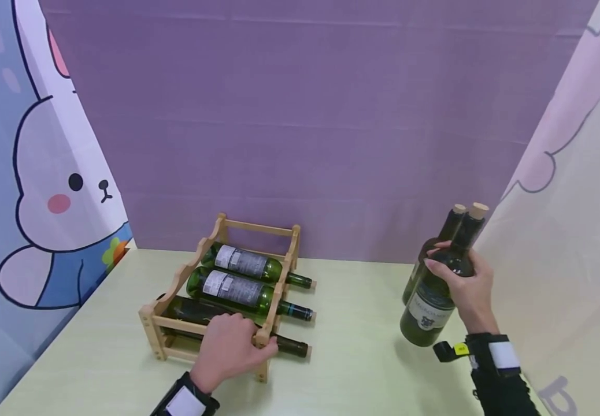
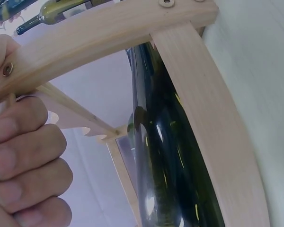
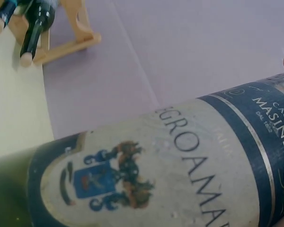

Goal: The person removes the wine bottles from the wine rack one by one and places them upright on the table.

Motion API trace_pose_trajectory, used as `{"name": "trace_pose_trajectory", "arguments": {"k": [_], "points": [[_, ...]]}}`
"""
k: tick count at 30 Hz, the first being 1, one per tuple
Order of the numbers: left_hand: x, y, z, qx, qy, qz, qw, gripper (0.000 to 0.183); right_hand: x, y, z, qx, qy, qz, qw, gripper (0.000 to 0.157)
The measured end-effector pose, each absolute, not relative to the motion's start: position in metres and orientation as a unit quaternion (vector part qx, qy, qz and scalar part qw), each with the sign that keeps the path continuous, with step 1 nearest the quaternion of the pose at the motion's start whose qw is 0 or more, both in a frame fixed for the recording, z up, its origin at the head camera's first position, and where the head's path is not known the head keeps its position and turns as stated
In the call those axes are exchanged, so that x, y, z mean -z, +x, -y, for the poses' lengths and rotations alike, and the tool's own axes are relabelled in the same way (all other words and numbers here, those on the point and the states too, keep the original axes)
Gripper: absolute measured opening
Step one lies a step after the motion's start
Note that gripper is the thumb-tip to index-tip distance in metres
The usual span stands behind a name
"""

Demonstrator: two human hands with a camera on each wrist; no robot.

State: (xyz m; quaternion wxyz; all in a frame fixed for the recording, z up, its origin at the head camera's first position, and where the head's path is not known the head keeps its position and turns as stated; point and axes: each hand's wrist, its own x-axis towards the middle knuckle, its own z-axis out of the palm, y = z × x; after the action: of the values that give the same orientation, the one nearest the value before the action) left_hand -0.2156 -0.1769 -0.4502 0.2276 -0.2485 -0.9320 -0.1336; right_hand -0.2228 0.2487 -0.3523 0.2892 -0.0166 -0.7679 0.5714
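My left hand [image 1: 232, 349] curls its fingers round the near right corner of a wooden rack [image 1: 180, 325], while my right hand [image 1: 469, 286] grips a corked, dark green bottle [image 1: 427, 312] round its shoulder, its cream label [image 3: 194, 165] banded in blue, near the desk's [image 1: 352, 323] right edge. The pale green top runs back to a purple backdrop [image 1: 321, 127]. Three corked bottles [image 1: 233, 289] lie in the rack, and another bottle [image 1: 418, 263] behind mine is partly hidden by it.

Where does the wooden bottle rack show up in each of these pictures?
Head: wooden rack, left of centre, on the table.
Left wrist: wooden rack, close up, across the top and down the right.
Right wrist: wooden rack, partly visible, in the top left corner.
Shared landmark: bottles lying in it.
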Motion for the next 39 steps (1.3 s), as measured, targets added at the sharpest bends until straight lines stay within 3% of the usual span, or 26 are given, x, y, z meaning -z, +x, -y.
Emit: {"name": "trace_pose_trajectory", "arguments": {"k": [20, 39], "points": [[0.455, -0.215, 0.174, 0.136, -0.237, 0.922, 0.274, 0.062, 0.385, -0.255, -0.289, -0.554, -0.140, 0.759, 0.312, 0.043], [0.456, -0.212, 0.173, 0.137, -0.224, 0.923, 0.280, 0.061, 0.408, -0.259, -0.299, -0.523, -0.163, 0.773, 0.321, 0.043]]}}
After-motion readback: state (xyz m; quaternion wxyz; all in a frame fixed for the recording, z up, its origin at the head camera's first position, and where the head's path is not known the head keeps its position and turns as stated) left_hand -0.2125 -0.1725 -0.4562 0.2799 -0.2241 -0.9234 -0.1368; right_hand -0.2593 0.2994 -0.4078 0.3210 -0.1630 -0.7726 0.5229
